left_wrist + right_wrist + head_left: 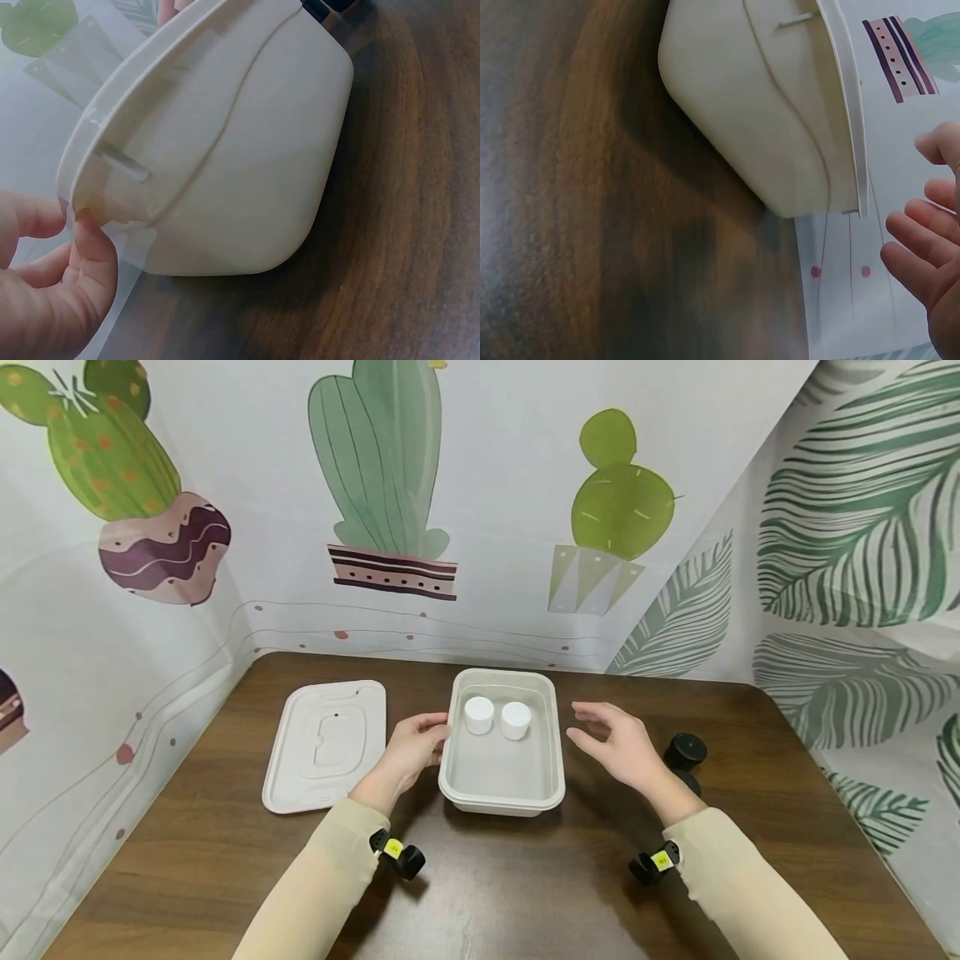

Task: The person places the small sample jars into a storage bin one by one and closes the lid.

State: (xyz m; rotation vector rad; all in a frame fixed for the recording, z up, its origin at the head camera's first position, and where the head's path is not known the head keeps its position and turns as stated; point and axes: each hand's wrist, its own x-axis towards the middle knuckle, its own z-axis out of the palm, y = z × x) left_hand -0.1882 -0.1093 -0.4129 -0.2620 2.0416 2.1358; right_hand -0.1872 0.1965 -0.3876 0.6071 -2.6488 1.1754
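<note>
Toward the far side of the brown wood-grain table (480,893), the cream plastic tub (498,772) lies between the two hands, upright and open at the top, its long axis running from the person's side toward the patterned backdrop (510,510). The left hand (405,752) is the nearer one: the tub lies directly to its right, and the left wrist view shows thumb and finger pinching the rim. So the left grip is closed on the tub's long left side, roughly midway along it. The right hand (618,747) faces the opposite long side, fingers loosely bent and holding nothing, a gap apart from the rim; from there the tub lies to its left. Inside, toward the far end, a white cylinder (479,715) and a second white cylinder (515,721) stand side by side, near each other. The flat white lid (330,747) lies beyond the left hand, to its left, while a black cylinder (686,751) sits right of the right hand, near its wrist.
</note>
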